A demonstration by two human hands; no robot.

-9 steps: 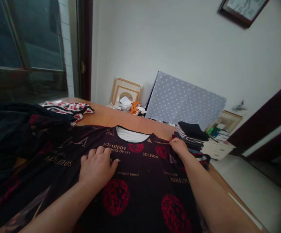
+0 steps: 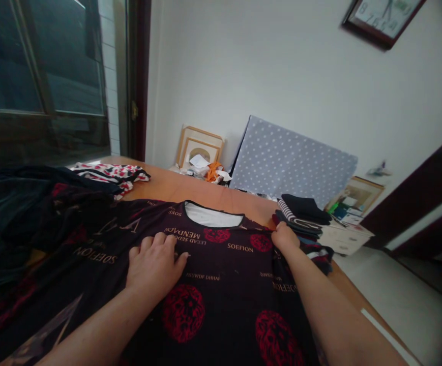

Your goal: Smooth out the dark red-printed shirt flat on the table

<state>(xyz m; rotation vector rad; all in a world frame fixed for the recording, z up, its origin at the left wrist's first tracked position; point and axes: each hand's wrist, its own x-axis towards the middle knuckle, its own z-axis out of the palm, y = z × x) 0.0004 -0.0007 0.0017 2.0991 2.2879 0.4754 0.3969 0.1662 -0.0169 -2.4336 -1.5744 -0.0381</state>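
Note:
A black T-shirt (image 2: 221, 284) with red round prints and gold lettering lies spread flat on the wooden table (image 2: 175, 188), its white-lined neck pointing away from me. My left hand (image 2: 154, 264) presses flat on the shirt's chest, fingers slightly apart. My right hand (image 2: 285, 237) is closed on the fabric at the shirt's right shoulder, beside a stack of folded dark and striped clothes (image 2: 300, 213).
A heap of dark garments (image 2: 18, 213) and a red, white and black patterned cloth (image 2: 110, 173) lie at the left. A dotted grey board (image 2: 293, 160), picture frames (image 2: 200, 145) and papers (image 2: 346, 236) stand at the table's far side. A window is at left, the floor at right.
My right hand has shifted slightly right and down along the shirt's shoulder. The view has tilted down a little. My left hand stays in place.

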